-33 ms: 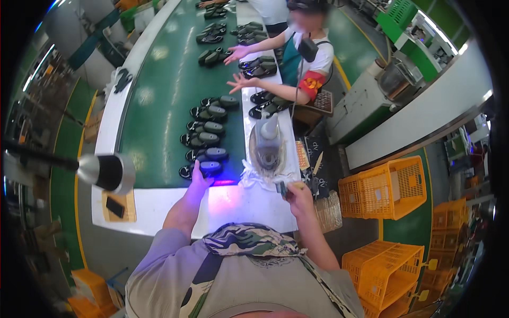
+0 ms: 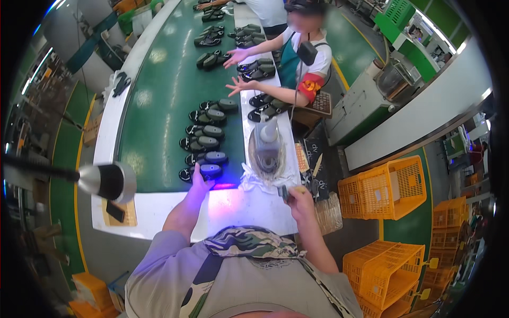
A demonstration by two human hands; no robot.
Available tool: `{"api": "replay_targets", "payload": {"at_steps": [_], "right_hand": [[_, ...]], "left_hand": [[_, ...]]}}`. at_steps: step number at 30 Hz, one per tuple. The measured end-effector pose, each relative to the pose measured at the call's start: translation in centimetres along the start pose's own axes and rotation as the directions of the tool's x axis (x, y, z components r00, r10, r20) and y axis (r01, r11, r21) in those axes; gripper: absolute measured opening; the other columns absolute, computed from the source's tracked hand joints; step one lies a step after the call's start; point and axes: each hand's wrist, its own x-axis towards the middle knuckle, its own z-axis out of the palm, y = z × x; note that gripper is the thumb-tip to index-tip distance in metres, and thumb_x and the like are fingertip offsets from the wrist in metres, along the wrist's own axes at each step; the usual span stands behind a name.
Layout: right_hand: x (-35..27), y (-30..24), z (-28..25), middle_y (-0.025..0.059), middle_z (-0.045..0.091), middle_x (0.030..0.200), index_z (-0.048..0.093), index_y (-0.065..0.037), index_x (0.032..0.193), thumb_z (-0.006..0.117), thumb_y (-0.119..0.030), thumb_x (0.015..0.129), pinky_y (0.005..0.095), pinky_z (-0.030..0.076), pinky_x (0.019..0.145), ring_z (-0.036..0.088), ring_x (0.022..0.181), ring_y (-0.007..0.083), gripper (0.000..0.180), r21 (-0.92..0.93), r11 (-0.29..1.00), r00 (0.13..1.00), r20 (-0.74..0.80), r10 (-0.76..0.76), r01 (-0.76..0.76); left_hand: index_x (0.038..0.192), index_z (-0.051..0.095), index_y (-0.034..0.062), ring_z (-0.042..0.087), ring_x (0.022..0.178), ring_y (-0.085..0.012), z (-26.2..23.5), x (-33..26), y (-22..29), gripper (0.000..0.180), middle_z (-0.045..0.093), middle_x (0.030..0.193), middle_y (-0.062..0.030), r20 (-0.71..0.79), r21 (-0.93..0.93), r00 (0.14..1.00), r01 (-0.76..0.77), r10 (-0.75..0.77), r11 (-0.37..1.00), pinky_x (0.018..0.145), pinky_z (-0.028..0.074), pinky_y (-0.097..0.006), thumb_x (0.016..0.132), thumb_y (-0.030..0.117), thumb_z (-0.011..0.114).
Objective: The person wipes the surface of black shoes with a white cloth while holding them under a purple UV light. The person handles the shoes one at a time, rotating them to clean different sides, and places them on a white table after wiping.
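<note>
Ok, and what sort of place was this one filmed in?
Most likely a shoe factory floor: dark shoes sit in rows along a long green work surface, a co-worker is beside it, and orange plastic crates stand nearby.

a long green belt (image 2: 151,132) runs from the centre toward the top of the frame, edged by a white border (image 2: 107,148) on its left. at frame centre three pairs of dark shoes (image 2: 201,143) lie in a column on the green; further dark pairs (image 2: 212,59) lie toward the top. a white ledge (image 2: 245,119) right of centre carries more dark shoes (image 2: 258,70), a greyish container (image 2: 266,151) and a crumpled white cloth (image 2: 253,181). a tan board (image 2: 128,214) lies at the lower left, under a dark phone (image 2: 114,212).
</note>
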Motion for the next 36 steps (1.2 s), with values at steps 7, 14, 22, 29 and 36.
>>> {"api": "replay_targets", "payload": {"at_steps": [7,14,22,29,36], "right_hand": [[2.3,4.4,0.5,0.0061,0.061,0.075,0.055,-0.008,0.081,0.068,-0.004,0.083,0.0338,0.051,0.055,0.059,0.061,0.0167,0.014,0.072,0.995,0.997,-0.035,0.072,-0.069],[6.1,4.7,7.5,0.0049,0.061,0.079,0.055,-0.008,0.086,0.070,-0.005,0.082,0.0315,0.052,0.060,0.060,0.067,0.0154,0.015,-0.001,0.995,0.992,0.070,0.104,-0.104],[6.0,2.6,7.9,0.0045,0.060,0.080,0.054,-0.007,0.090,0.070,-0.005,0.082,0.0320,0.052,0.060,0.060,0.067,0.0152,0.018,-0.077,0.997,0.998,0.067,0.018,-0.013],[5.1,2.9,5.1,0.0019,0.059,0.081,0.055,-0.008,0.089,0.071,-0.004,0.082,0.0290,0.053,0.066,0.060,0.070,0.0128,0.017,-0.038,0.998,0.998,0.032,0.055,-0.054],[4.6,2.3,8.1,0.0018,0.058,0.077,0.055,-0.008,0.085,0.071,-0.002,0.080,0.0284,0.051,0.059,0.058,0.064,0.0131,0.018,-0.144,0.989,0.995,0.098,0.030,-0.016]], "left_hand": [[0.138,0.043,0.0160,0.047,0.127,-0.0321,4.5,0.5,0.6,0.057,0.047,0.140,-0.0114,-0.390,0.095,0.920,0.082,-0.039,0.992,0.110,0.020,-0.060,0.092,0.049,0.036],[0.135,0.045,0.0161,0.046,0.125,-0.0330,6.4,3.6,1.6,0.050,0.046,0.137,-0.0128,-0.381,0.080,0.924,0.071,-0.035,0.994,0.105,0.033,-0.055,0.091,0.039,0.046],[0.128,0.044,0.0111,0.049,0.115,-0.0381,7.1,5.7,1.4,0.043,0.049,0.127,-0.0174,-0.491,-0.070,0.869,-0.113,0.064,0.991,0.101,0.041,-0.056,0.088,0.021,0.054],[0.130,0.042,-0.0001,0.055,0.115,-0.0379,2.8,-2.5,0.9,0.048,0.056,0.121,-0.0208,0.084,-0.173,0.992,-0.075,0.091,0.982,0.103,0.040,-0.057,0.088,0.016,0.058],[0.133,0.044,0.0018,0.057,0.117,-0.0322,3.4,-13.1,3.5,0.062,0.057,0.127,-0.0165,0.500,0.070,0.851,-0.223,0.159,0.972,0.104,0.042,-0.047,0.083,0.031,0.066]]}}
